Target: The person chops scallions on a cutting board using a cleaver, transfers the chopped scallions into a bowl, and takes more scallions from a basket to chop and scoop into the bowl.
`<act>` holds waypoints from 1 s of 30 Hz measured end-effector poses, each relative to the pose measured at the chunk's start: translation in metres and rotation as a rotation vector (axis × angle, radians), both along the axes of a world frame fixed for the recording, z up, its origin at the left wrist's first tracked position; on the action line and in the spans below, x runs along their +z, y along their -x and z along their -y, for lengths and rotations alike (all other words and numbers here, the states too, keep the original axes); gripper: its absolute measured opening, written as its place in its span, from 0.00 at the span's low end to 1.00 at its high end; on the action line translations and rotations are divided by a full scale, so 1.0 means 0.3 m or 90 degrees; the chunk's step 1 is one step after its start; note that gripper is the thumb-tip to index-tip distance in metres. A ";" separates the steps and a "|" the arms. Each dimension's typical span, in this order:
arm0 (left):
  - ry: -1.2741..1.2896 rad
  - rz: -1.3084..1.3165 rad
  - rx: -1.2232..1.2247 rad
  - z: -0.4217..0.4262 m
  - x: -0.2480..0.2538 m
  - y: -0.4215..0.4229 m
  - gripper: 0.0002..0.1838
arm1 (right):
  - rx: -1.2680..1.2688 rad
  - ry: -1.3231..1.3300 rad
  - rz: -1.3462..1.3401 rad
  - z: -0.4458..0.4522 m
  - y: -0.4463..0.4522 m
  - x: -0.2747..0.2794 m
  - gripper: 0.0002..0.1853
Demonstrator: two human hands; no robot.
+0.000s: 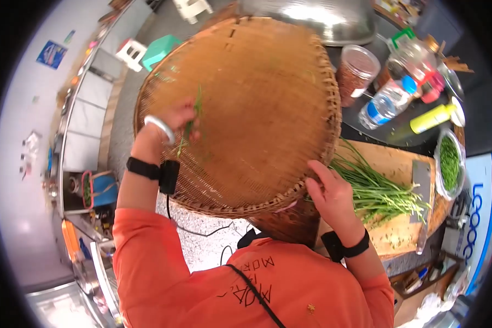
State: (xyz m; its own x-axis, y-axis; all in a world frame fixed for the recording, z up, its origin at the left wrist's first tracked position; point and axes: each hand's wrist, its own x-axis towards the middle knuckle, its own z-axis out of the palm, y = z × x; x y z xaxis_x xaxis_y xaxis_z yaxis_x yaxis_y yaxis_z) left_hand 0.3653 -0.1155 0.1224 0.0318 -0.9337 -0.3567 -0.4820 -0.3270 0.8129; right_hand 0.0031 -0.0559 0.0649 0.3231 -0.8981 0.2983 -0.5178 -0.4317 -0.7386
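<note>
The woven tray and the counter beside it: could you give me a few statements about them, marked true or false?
1. The left hand holds green stalks over the woven tray. True.
2. The clear bowl contains red beans. False: it contains chopped greens.
3. The right hand is at the tray's near rim. True.
4. The water bottle has a red cap. False: its cap is blue.
5. Long greens lie on the cutting board. True.
</note>
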 end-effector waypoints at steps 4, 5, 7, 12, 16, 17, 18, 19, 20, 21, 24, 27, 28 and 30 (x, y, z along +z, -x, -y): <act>0.173 -0.229 0.074 0.078 0.202 0.004 0.07 | 0.005 -0.039 -0.013 0.000 0.006 0.012 0.16; 0.198 -0.294 0.034 0.109 0.223 -0.041 0.07 | 0.021 -0.042 -0.010 0.001 0.006 0.013 0.16; 0.219 -0.265 0.052 0.129 0.264 -0.037 0.07 | 0.020 -0.054 0.004 0.004 0.003 0.011 0.17; 0.225 -0.204 0.004 0.281 0.147 0.019 0.06 | 0.025 -0.053 -0.014 0.004 0.008 0.006 0.18; 0.189 0.036 0.044 0.502 -0.089 0.135 0.12 | 0.027 -0.058 -0.042 0.002 0.015 0.017 0.19; 0.203 0.137 0.056 0.545 -0.132 0.190 0.14 | 0.026 -0.056 -0.038 0.003 0.014 0.021 0.19; 0.212 0.237 0.072 0.588 -0.176 0.246 0.17 | 0.017 -0.048 -0.043 0.005 0.016 0.023 0.19; 0.197 0.285 0.108 0.595 -0.204 0.303 0.18 | 0.020 -0.054 -0.053 0.007 0.018 0.024 0.19; 0.205 0.280 0.102 0.594 -0.239 0.337 0.18 | 0.023 -0.061 -0.061 0.005 0.018 0.021 0.19; 0.199 0.350 0.070 0.617 -0.283 0.384 0.19 | 0.013 -0.045 -0.056 0.011 0.019 0.008 0.19; 0.190 0.412 -0.003 0.651 -0.363 0.391 0.19 | -0.007 -0.056 -0.038 0.021 0.028 0.003 0.19; 0.209 0.366 -0.081 0.611 -0.270 0.426 0.18 | -0.001 -0.043 -0.037 0.031 0.033 0.001 0.20; 0.228 0.333 -0.116 0.590 -0.229 0.439 0.19 | -0.002 -0.044 -0.037 0.033 0.030 0.004 0.20; 0.288 0.294 -0.154 0.591 -0.246 0.480 0.18 | 0.007 -0.042 -0.060 0.030 0.030 0.008 0.20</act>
State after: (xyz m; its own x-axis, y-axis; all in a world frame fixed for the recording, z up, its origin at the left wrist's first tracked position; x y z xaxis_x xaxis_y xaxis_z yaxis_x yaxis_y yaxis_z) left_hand 0.2214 -0.2929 0.0485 -0.1412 -0.9876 0.0691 -0.8281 0.1561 0.5385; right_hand -0.0057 -0.0648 0.0673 0.3565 -0.9110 0.2072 -0.5819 -0.3900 -0.7137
